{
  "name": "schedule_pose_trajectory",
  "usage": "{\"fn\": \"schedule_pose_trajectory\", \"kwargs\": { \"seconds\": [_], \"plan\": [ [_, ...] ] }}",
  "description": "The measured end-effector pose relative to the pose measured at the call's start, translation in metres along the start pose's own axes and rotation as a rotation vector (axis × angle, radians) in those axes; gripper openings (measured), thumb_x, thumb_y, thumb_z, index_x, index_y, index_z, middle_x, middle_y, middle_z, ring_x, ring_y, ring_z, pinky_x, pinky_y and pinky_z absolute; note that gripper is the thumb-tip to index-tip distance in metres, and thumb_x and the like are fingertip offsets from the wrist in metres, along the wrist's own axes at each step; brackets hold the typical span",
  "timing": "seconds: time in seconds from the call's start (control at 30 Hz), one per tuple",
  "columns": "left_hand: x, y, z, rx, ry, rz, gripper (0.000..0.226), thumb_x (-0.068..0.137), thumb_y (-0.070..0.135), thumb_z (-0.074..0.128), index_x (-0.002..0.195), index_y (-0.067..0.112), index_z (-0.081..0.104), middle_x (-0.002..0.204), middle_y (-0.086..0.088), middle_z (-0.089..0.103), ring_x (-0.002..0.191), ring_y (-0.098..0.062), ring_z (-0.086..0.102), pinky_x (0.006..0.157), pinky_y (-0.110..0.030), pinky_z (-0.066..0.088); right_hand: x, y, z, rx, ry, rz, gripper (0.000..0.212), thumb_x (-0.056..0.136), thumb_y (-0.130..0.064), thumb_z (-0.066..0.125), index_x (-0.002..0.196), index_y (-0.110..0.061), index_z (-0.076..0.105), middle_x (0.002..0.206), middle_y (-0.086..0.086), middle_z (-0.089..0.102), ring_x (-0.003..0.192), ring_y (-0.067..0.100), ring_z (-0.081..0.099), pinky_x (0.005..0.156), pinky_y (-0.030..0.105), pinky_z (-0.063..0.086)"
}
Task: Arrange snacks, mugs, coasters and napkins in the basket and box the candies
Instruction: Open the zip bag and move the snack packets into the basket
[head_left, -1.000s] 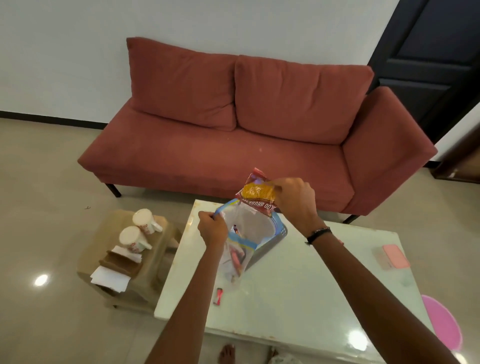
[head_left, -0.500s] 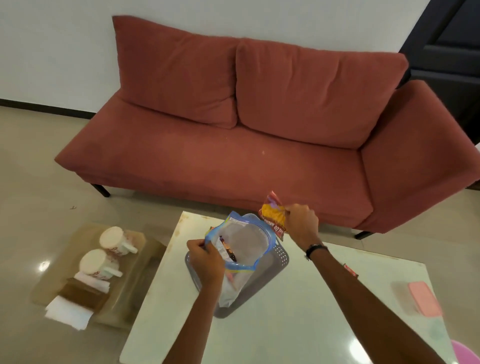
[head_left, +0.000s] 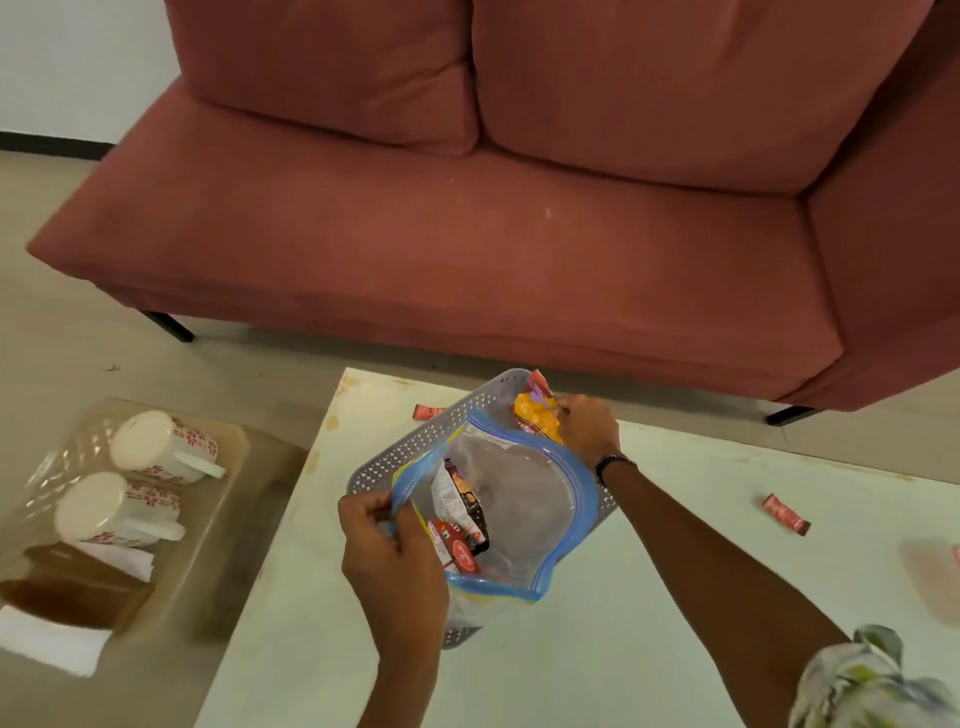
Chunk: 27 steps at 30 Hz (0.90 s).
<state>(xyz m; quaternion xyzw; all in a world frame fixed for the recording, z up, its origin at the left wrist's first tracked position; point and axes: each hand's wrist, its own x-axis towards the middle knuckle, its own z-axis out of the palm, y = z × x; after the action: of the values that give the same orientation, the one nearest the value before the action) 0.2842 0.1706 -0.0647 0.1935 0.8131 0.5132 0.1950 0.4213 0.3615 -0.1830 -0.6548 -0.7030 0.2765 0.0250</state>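
Observation:
A grey perforated basket (head_left: 415, 447) stands on the white table (head_left: 623, 649). Over it my left hand (head_left: 387, 551) pinches the blue rim of a clear zip bag (head_left: 519, 499) that holds several snack packets (head_left: 460, 512). My right hand (head_left: 587, 423) grips a yellow and red snack packet (head_left: 535, 413) low over the basket's far corner. Two small red candies lie on the table: one (head_left: 428, 412) beside the basket, one (head_left: 785, 514) to the right. Two white mugs (head_left: 156, 444) (head_left: 111, 512), brown coasters (head_left: 72, 592) and white napkins (head_left: 47, 642) sit on a low side stand at the left.
A red sofa (head_left: 467, 234) stands right behind the table. The beige side stand (head_left: 244, 467) sits close to the table's left edge. A pink lidded box (head_left: 932, 577) lies blurred at the table's right edge.
The view has tilted down and closer. My right hand has carried the yellow packet out of the bag and down to the basket's far corner. My left hand has kept hold of the bag.

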Motion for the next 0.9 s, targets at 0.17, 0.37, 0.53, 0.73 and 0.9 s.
{"fn": "schedule_pose_trajectory", "kwargs": {
  "seconds": [0.17, 0.37, 0.53, 0.73, 0.9],
  "plan": [
    [-0.002, -0.003, 0.005, -0.012, 0.001, -0.01, 0.011, 0.087, 0.0, 0.05, 0.089, 0.011, 0.048, 0.077, 0.012, 0.054, 0.07, -0.003, 0.054, 0.059, -0.011, 0.041, 0.002, 0.008, 0.002, 0.001, 0.006, 0.045, 0.039, 0.088, -0.028, 0.039, 0.112, -0.013, 0.065, 0.111, 0.02, 0.068, 0.1, 0.04, 0.061, 0.077, 0.038, 0.049],
    [-0.011, 0.005, -0.005, -0.027, -0.006, -0.033, 0.01, 0.088, 0.0, 0.049, 0.09, 0.009, 0.048, 0.077, 0.012, 0.053, 0.071, -0.001, 0.053, 0.056, -0.003, 0.04, -0.089, -0.025, -0.069, 0.335, 0.332, -0.122, 0.017, 0.089, -0.012, 0.056, 0.1, -0.012, 0.068, 0.095, 0.004, 0.073, 0.084, 0.021, 0.067, 0.075, 0.031, 0.051],
    [-0.021, 0.004, -0.016, -0.036, -0.051, -0.028, 0.009, 0.088, 0.002, 0.051, 0.09, 0.011, 0.048, 0.079, 0.01, 0.057, 0.069, -0.001, 0.057, 0.062, -0.022, 0.044, -0.173, -0.078, -0.078, 0.162, -0.223, -0.306, 0.018, 0.083, -0.006, 0.057, 0.088, -0.01, 0.074, 0.087, 0.007, 0.074, 0.082, 0.023, 0.065, 0.075, 0.031, 0.049],
    [-0.032, 0.001, -0.028, -0.056, -0.081, 0.018, 0.007, 0.09, 0.004, 0.05, 0.093, 0.009, 0.047, 0.08, 0.01, 0.055, 0.067, 0.001, 0.06, 0.053, -0.005, 0.045, -0.143, -0.102, -0.003, -0.337, -0.557, -0.315, 0.025, 0.091, 0.001, 0.043, 0.11, 0.006, 0.058, 0.118, 0.025, 0.06, 0.108, 0.037, 0.059, 0.086, 0.037, 0.048],
    [-0.033, -0.011, -0.037, -0.059, -0.063, 0.035, 0.007, 0.089, 0.003, 0.05, 0.09, 0.009, 0.047, 0.076, 0.009, 0.055, 0.064, -0.011, 0.055, 0.053, -0.01, 0.043, -0.128, -0.091, 0.031, -0.283, -0.691, -0.164, 0.038, 0.078, -0.009, 0.072, 0.056, -0.011, 0.042, 0.084, 0.014, 0.068, 0.059, 0.018, 0.055, 0.05, 0.02, 0.037]
  ]
}}
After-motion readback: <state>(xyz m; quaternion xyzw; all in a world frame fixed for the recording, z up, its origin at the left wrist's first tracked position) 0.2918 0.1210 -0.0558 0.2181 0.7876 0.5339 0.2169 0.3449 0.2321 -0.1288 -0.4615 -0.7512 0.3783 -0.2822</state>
